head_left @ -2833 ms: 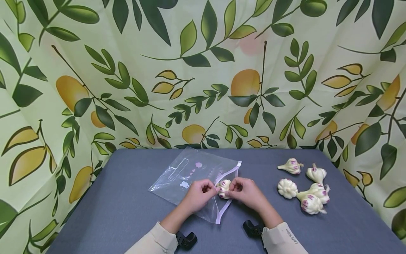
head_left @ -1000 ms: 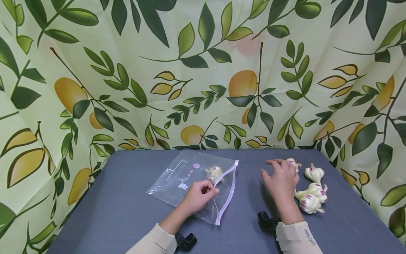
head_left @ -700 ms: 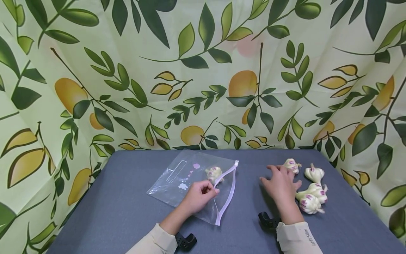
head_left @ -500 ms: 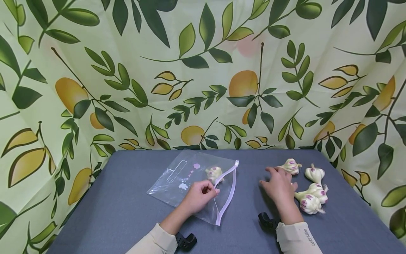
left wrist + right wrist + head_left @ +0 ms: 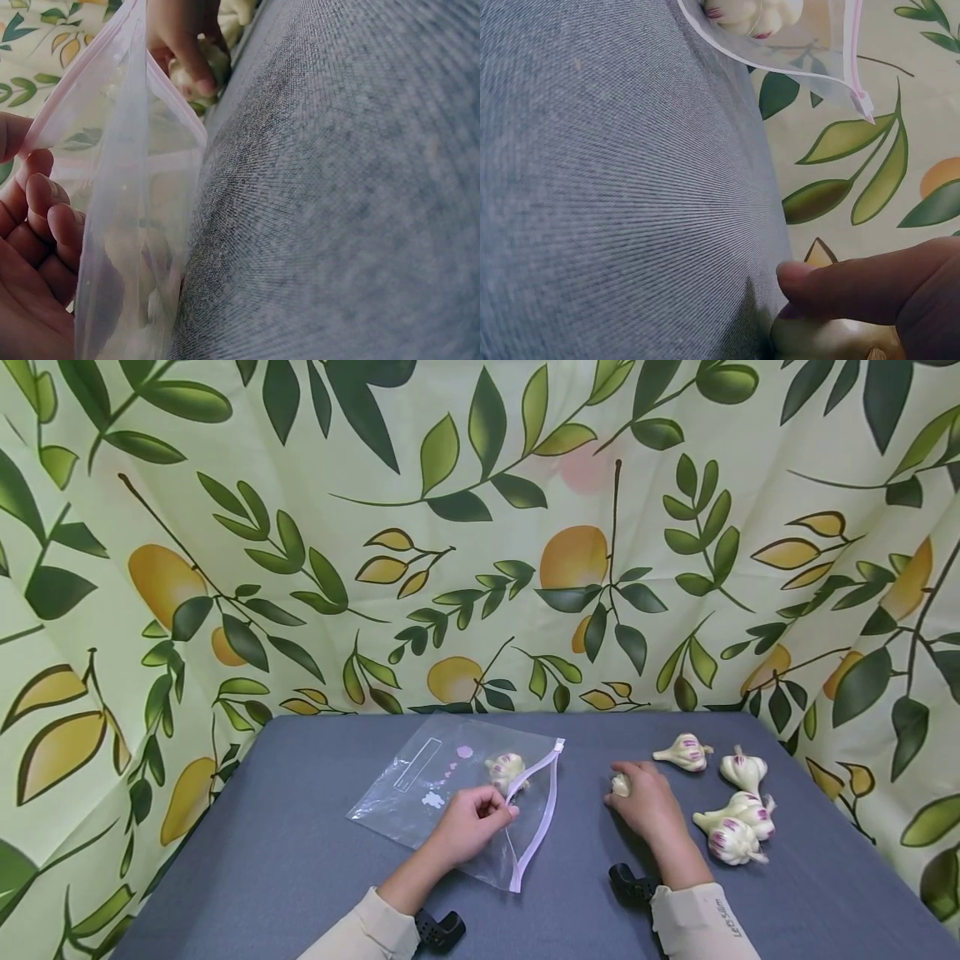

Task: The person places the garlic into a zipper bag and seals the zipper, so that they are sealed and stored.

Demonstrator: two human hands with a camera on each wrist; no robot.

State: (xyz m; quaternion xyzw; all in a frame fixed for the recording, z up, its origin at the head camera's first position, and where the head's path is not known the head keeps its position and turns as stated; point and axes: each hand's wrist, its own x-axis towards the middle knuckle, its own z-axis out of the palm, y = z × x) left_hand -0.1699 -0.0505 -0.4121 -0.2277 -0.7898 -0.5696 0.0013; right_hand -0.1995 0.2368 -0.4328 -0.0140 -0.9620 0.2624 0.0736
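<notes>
A clear zip bag lies flat on the table, its mouth parted toward the right. Inside it, near the mouth, is a garlic bulb. My left hand pinches the upper lip of the bag, thumb against fingers; the left wrist view shows the pink-edged lip lifted. To the right of the bag, my right hand grips a second garlic bulb, mostly covered by the fingers. The right wrist view shows the thumb over that bulb, low over the cloth.
Several garlic bulbs lie at the right: one alone at the back, one upright bulb, and a cluster in front. The table has a grey-blue cloth. A leaf-print curtain hangs behind it.
The first bulb went from both hands at the bag's mouth to inside the bag. My right hand reached right, took another bulb, and has shifted slightly left with it. The left hand stayed put.
</notes>
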